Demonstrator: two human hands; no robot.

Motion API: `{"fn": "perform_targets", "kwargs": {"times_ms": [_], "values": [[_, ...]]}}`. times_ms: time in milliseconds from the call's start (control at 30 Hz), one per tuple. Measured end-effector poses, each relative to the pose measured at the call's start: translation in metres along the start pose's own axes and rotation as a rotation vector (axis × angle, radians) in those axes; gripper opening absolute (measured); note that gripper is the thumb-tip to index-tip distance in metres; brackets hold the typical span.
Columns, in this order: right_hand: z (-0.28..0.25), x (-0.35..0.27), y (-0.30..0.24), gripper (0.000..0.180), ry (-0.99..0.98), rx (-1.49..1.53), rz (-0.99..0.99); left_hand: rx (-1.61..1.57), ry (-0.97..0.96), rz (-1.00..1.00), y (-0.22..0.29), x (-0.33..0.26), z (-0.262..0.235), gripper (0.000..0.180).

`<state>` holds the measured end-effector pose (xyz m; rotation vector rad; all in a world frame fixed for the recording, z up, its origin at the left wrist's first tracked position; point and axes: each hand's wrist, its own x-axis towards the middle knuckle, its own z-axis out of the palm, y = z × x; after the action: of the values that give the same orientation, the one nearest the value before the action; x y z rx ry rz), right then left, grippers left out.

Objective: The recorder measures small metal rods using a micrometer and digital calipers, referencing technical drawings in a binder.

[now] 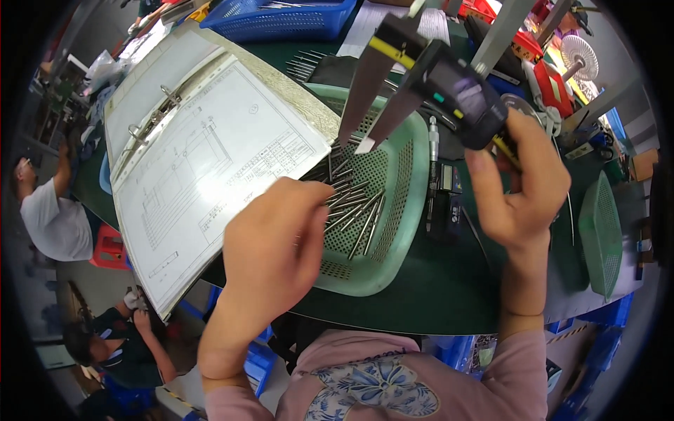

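My right hand (523, 186) grips a black digital caliper (456, 95) by its body. The caliper's jaws are spread a little apart and point down over a green plastic basket (404, 231). Several thin metal pins (351, 203) lie in a loose heap in this basket. My left hand (274, 245) is closed at the basket's near left side, fingertips curled over the pins; what it holds, if anything, is hidden by the hand. Left of the basket, a ring binder (225, 154) lies open on a technical drawing, its corner overlapping the basket rim.
A micrometer (433, 147) and a small black device (449, 179) lie right of the basket on the dark green table (393, 309). Another green basket (602, 238) stands at the far right. A blue basket (281, 21) and a fan (579, 56) are at the back. Two people are on the left.
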<state>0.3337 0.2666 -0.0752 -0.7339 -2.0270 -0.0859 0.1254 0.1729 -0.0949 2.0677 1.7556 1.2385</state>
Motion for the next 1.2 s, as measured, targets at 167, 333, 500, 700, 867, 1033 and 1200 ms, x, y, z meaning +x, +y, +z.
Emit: {"fn": "perform_targets", "kwargs": {"times_ms": [167, 333, 500, 700, 867, 1033, 1200], "values": [[-0.015, 0.002, 0.005, 0.030, 0.011, -0.001, 0.003, 0.660, -0.385, 0.127, -0.013, 0.007, 0.025, 0.016], [-0.019, 0.003, 0.008, 0.030, 0.102, -0.037, -0.058, 0.509, -0.494, 0.216, -0.001, 0.021, 0.057, 0.014], [-0.013, 0.005, 0.001, 0.031, 0.065, 0.004, -0.002, 0.479, -0.598, 0.052, -0.017, 0.042, 0.077, 0.014], [-0.017, 0.007, 0.002, 0.031, 0.057, 0.019, 0.006, 0.258, -0.905, -0.311, -0.019, 0.056, 0.071, 0.016], [-0.014, 0.004, 0.005, 0.032, 0.063, 0.057, -0.009, -0.048, -0.599, -0.303, -0.001, 0.040, 0.042, 0.013], [-0.014, 0.003, -0.004, 0.033, -0.040, 0.065, -0.021, -0.736, -0.122, -0.457, 0.004, 0.011, 0.021, 0.014], [-0.003, 0.000, -0.018, 0.037, -0.115, 0.005, -0.070, -1.240, 0.180, -0.515, 0.001, -0.020, 0.017, 0.019]]}}
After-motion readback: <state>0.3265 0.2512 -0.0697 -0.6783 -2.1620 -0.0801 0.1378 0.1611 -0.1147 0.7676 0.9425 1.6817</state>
